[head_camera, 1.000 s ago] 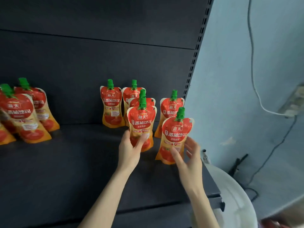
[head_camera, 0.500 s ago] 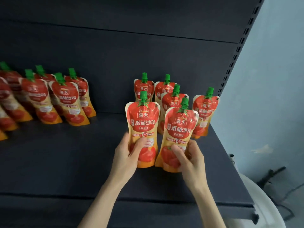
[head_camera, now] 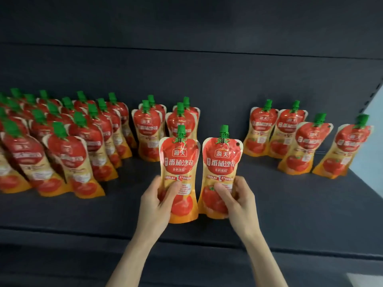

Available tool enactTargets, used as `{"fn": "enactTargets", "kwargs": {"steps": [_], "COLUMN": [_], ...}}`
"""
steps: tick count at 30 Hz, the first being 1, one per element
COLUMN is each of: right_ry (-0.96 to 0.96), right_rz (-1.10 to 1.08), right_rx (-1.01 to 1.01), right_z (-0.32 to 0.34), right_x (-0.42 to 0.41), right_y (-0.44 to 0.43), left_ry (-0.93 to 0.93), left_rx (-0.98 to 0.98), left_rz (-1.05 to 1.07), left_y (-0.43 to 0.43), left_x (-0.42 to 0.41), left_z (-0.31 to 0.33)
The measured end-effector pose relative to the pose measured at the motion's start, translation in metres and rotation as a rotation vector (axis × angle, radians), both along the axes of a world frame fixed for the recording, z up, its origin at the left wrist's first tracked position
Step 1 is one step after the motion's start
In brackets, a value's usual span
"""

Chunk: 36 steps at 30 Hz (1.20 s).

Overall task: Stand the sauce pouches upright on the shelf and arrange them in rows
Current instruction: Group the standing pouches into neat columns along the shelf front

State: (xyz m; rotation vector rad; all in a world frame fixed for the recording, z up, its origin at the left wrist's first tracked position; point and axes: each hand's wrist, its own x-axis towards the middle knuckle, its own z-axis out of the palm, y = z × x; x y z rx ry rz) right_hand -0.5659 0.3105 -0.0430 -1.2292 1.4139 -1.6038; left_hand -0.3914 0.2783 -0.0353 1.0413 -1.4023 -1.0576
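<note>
Upright left pouch (head_camera: 179, 162) in left hand (head_camera: 155, 204), right pouch (head_camera: 220, 162) in right hand (head_camera: 240, 204), fingers (head_camera: 172, 191) curled round both lower halves

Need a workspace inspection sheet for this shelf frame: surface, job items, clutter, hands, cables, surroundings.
Surface: dark matte shelf.
Job's things: pouch rows upright at left; middle pouches upright in two short files; four pouches at right, loosely spaced.
Clutter: nothing seen.
Grippers: left hand grips left pouch; right hand grips right pouch; both pouches upright, side by side.
Cables: nothing seen.
Surroundings: dark back panel; pale wall at right.
</note>
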Motion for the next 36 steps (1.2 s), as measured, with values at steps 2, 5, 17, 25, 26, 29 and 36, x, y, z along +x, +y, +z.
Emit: {"fn": "enactTargets", "kwargs": {"steps": [2, 5, 17, 25, 26, 29, 36], "right_ry": [0.001, -0.008, 0.022, 0.043, 0.043, 0.044, 0.173], "right_rz": [-0.016, -0.046, -0.169, -0.123, -0.120, -0.085, -0.109], "right_rx": [0.003, 0.007, -0.054, -0.052, -0.047, -0.032, 0.045], "right_z": [-0.002, -0.002, 0.006, -0.007, -0.010, -0.016, -0.020], "right_x": [0.031, 0.063, 0.091, 0.083, 0.082, 0.081, 0.085], "right_y": [-0.009, -0.022, -0.089, -0.127, -0.128, -0.129, -0.123], "left_ry": [0.018, 0.057, -0.003, -0.074, -0.065, -0.098, -0.241], "left_rx": [0.007, 0.022, -0.055, 0.016, 0.033, 0.053, 0.004], "left_rz": [-0.013, -0.024, -0.010, -0.012, -0.019, -0.056, 0.067], "left_y": [-0.012, -0.029, -0.107, -0.141, -0.140, -0.138, -0.140], "left_x": [0.027, 0.056, 0.078, 0.082, 0.081, 0.081, 0.079], "left_z": [0.000, 0.000, -0.003, -0.016, -0.019, -0.024, -0.033]}}
